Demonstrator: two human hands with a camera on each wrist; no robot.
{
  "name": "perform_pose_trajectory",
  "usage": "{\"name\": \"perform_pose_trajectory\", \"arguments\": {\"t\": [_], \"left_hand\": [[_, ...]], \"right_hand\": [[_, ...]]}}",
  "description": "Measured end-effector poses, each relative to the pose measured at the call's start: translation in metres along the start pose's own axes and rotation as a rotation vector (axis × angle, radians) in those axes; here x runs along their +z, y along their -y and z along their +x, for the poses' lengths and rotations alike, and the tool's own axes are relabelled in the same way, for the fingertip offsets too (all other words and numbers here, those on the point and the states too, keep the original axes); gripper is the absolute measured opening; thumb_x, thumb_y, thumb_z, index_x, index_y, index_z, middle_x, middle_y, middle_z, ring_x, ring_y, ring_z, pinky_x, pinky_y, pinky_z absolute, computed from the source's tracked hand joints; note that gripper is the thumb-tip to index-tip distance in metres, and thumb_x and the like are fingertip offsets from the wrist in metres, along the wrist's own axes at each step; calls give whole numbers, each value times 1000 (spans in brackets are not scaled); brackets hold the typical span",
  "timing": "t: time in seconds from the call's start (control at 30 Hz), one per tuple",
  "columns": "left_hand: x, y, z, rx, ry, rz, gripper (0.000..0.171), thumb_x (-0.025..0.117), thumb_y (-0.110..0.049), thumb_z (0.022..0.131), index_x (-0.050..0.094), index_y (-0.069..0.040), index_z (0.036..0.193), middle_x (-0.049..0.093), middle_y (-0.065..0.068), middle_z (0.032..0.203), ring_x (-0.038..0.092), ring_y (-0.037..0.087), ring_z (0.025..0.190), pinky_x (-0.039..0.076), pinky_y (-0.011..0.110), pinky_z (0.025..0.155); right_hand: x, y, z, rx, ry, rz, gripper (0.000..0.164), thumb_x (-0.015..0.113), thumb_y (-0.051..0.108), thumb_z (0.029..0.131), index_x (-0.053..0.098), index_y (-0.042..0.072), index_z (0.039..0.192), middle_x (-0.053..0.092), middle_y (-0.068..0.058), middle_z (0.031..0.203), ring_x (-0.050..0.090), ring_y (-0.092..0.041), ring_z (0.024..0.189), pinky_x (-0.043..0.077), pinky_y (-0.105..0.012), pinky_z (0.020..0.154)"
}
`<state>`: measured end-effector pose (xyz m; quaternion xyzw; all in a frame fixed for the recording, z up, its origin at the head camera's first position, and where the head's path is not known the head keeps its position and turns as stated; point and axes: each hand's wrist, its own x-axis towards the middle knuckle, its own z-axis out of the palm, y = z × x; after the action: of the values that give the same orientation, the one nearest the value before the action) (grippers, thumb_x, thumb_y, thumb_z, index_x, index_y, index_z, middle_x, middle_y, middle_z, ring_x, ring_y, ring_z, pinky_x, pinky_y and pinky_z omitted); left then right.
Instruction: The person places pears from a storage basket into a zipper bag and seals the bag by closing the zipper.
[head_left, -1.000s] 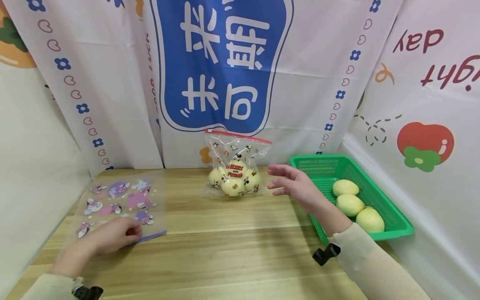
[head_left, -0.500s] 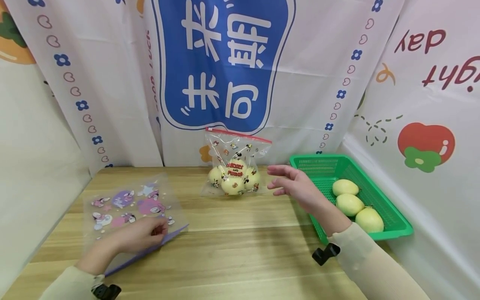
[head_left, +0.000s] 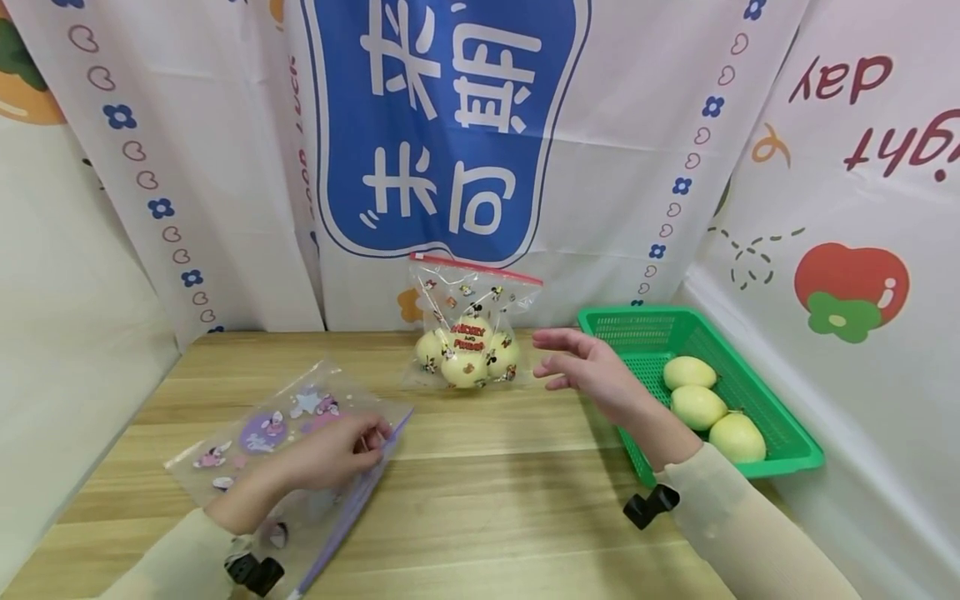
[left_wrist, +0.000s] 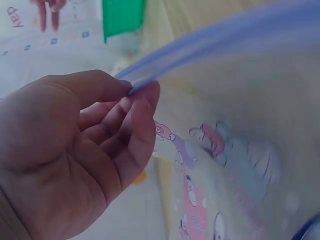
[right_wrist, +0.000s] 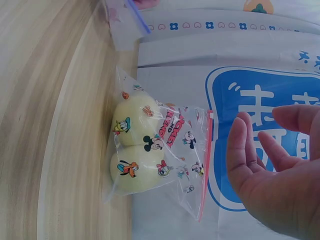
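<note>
My left hand (head_left: pixel 333 450) pinches the purple zip edge of a clear zip bag (head_left: pixel 273 429) printed with pink and purple cartoons. In the left wrist view, thumb and forefinger grip the purple strip (left_wrist: pixel 200 45), and the flat bag hangs below it. My right hand (head_left: pixel 592 379) hovers with relaxed fingers between a filled zip bag and a green basket, holding nothing. That filled zip bag (head_left: pixel 476 287), with a red zip and cartoon print, stands upright at the back of the table. Several pale yellow pears (right_wrist: pixel 137 167) show through its film.
A green plastic basket (head_left: pixel 783 408) stands at the right, with three pale yellow pears (head_left: pixel 697 407) inside. A printed cloth (head_left: pixel 622 208) hangs behind the wooden table (head_left: pixel 480 517) and along its sides.
My left hand has drawn the purple-zip bag to the right across the table, and the bag has turned so its zip edge slants. The right hand has stayed in place.
</note>
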<state>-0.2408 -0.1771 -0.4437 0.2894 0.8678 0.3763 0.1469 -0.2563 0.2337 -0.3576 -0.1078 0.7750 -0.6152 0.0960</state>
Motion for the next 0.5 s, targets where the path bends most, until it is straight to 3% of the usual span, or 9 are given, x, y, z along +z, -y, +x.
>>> {"name": "perform_pose_trajectory", "arguments": {"t": [0.2, 0.5], "left_hand": [[2, -21, 16, -46, 15, -276, 32, 70, -6, 103, 61, 7, 131, 68, 11, 102, 69, 19, 79, 68, 38, 66], [5, -60, 38, -101, -71, -485, 38, 70, -7, 104, 58, 7, 138, 71, 17, 110, 74, 24, 92, 70, 39, 79]], "right_hand": [[1, 1, 0, -6, -2, 4, 51, 64, 14, 109, 53, 3, 158, 54, -18, 163, 73, -30, 123, 66, -32, 97], [8, 2, -1, -2, 12, 1, 49, 62, 13, 109, 54, 4, 156, 55, -19, 160, 74, -28, 119, 66, -36, 97]]}}
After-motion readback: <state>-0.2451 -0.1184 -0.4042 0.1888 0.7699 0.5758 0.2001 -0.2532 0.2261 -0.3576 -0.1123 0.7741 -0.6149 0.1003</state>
